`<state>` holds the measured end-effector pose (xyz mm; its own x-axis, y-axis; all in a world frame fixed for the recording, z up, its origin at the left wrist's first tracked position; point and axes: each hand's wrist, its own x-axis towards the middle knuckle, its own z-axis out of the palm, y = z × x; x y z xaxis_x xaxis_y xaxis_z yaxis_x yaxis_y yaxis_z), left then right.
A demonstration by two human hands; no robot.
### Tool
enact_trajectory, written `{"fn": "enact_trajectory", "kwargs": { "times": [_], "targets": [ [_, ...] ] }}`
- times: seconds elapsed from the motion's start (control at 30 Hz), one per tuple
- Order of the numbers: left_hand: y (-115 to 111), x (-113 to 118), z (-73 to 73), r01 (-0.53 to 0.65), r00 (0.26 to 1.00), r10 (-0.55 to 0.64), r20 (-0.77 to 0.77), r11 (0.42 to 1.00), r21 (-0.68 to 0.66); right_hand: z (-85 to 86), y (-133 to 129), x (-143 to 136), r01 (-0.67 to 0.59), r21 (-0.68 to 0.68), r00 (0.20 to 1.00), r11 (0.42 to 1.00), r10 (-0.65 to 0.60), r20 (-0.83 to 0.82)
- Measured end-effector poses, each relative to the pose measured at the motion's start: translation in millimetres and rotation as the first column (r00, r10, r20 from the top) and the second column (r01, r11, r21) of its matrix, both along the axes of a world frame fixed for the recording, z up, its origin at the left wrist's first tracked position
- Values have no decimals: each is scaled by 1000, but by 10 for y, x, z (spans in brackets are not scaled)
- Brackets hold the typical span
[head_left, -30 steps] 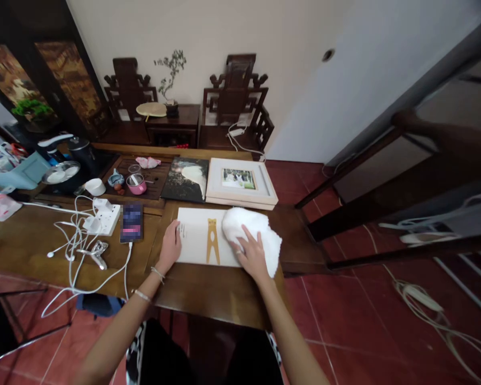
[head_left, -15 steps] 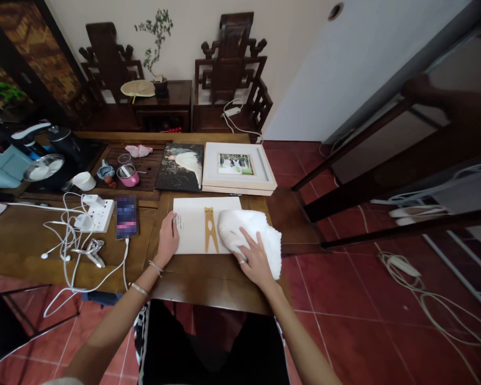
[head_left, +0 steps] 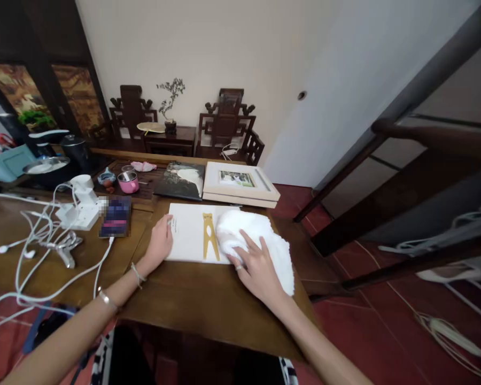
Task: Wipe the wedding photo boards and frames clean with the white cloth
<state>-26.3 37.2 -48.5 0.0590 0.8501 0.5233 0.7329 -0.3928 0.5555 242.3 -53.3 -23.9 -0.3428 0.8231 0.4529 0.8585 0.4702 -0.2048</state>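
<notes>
A white book (head_left: 186, 235) with a long-legged yellow cat figure on its cover lies flat on the wooden table (head_left: 192, 299). My left hand (head_left: 160, 239) grips its left edge, fingers close together and the fingertips partly hidden. Over the book's right part lies a bunched white fluffy cloth (head_left: 278, 256), spilling past the cover onto the table. My right hand (head_left: 256, 263) presses down on this cloth and holds it, with the index and middle fingers apart and the thumb side tucked into the folds.
Behind the book are a dark photo panel (head_left: 178, 181) and a white framed photo (head_left: 240, 184). To the left lie a phone (head_left: 115, 216), a power strip (head_left: 84, 214) and tangled white cables. A pink cup (head_left: 128, 183) stands on the tea tray. A dark chair (head_left: 385, 203) is at right.
My view has tilted up, showing more wall. The right hand and cloth remain at the book's right part, with only a slight shift. The left hand stays at the left edge.
</notes>
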Motion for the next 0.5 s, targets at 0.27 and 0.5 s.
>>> {"fn": "enact_trajectory", "kwargs": {
  "times": [0.27, 0.5],
  "targets": [
    [-160, 37, 166, 47, 995, -55, -80, 994, -98, 17, -316, 90, -82, -49, 995, 995, 84, 53],
    [-91, 22, 108, 70, 989, -73, -128, 997, -30, 165, 403, 18, 161, -128, 986, 979, -166, -32]
  ]
}}
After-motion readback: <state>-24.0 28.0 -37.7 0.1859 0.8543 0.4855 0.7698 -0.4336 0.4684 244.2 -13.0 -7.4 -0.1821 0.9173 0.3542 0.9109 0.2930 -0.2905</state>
